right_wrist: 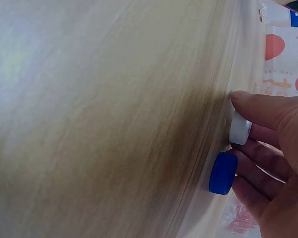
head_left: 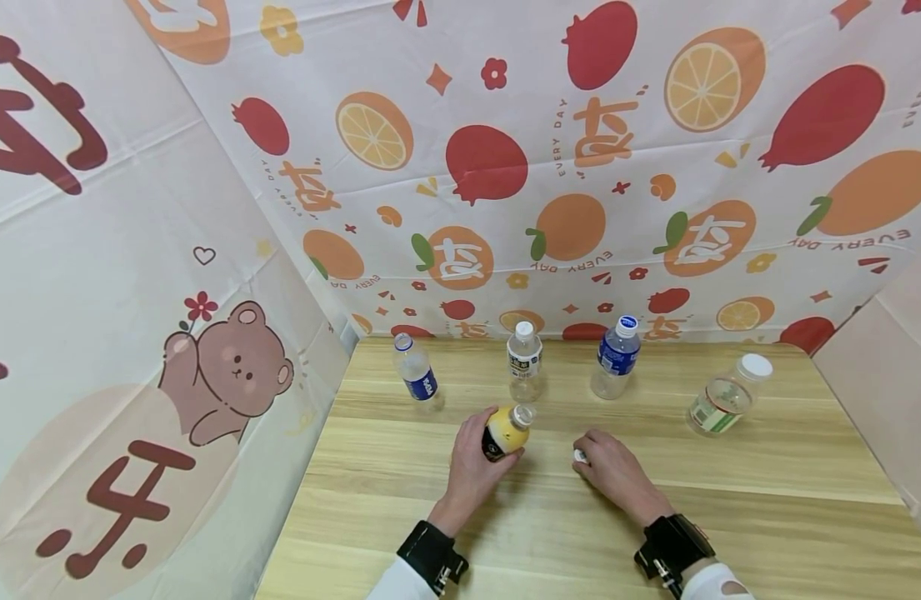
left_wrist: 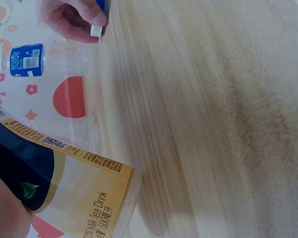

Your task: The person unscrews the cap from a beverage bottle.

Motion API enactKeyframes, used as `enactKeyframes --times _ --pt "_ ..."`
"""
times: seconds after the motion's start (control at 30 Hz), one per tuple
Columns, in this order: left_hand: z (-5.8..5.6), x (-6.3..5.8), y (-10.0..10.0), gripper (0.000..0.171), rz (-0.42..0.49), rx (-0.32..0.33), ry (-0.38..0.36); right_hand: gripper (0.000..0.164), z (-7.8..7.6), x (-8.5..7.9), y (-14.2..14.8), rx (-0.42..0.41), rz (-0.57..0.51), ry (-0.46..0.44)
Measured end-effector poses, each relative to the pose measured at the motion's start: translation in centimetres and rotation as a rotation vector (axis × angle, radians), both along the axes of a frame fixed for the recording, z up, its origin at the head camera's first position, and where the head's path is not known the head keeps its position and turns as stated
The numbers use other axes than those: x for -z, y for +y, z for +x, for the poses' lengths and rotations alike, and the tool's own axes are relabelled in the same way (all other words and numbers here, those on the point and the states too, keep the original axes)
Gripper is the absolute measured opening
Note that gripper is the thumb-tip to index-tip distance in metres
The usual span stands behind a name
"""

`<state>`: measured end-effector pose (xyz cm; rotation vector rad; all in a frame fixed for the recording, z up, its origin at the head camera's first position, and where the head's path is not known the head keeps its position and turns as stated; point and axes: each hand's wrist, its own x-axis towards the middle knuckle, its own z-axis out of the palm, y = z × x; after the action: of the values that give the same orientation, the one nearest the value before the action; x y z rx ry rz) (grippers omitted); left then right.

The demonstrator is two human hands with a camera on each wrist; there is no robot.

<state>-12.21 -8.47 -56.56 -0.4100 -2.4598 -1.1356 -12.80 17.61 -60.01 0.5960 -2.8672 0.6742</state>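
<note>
My left hand grips a milk tea bottle with a yellow, white and black label, tilted over the table. In the left wrist view its label reads "Milk Tea Drink", and its base is near the wood. To the right, my right hand pinches a white bottle cap between thumb and finger, low by the tabletop. Against its lower fingers is a blue bottle cap; whether those fingers hold it or only touch it I cannot tell.
Behind the hands stand a bottle with a blue label, a white-capped bottle and a white-and-blue-capped bottle. A wide jar-like bottle with a white lid is at right. Printed cloth borders the wooden table.
</note>
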Motion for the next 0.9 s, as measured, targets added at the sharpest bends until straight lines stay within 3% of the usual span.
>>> enactKeyframes --times 0.27,0.6,0.9 --pt "-0.4 -0.1 -0.4 0.077 0.052 -0.013 -0.053 0.022 0.0 -0.1 0.1 -0.002 0.026 -0.047" --pt "-1.6 -0.7 -0.9 0.078 0.181 -0.080 -0.135 0.031 -0.1 -0.3 0.2 -0.004 0.012 -0.067" --pt "-3.2 -1.4 -0.9 0.082 0.289 -0.133 -0.157 0.030 0.6 -1.0 -0.1 -0.004 -0.016 0.079"
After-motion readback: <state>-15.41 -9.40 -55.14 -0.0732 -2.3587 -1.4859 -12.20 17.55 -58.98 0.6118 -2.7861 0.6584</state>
